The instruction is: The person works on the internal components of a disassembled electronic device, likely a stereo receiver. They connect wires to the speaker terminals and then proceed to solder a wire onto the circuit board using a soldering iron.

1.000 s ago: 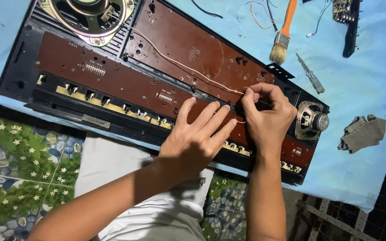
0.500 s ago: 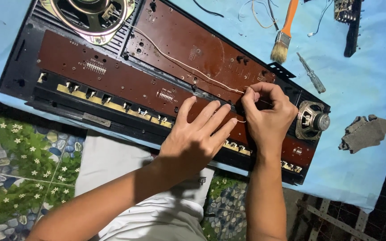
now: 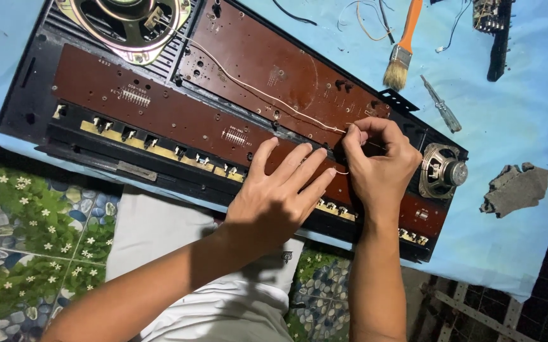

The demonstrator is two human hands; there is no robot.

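Pinching thin white wire (image 3: 267, 96) between right hand (image 3: 380, 166) fingers, left hand (image 3: 278, 197) fingers spread flat on brown circuit board (image 3: 179, 117); probably light, limp, easily snapped.

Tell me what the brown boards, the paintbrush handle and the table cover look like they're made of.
The brown boards look like matte resin circuit board, dotted with drilled holes and pale markings. The paintbrush handle seems to be glossy orange plastic or painted wood, with a metal band above tan bristles. The table cover looks like thin light-blue cloth or plastic sheet, slightly creased.
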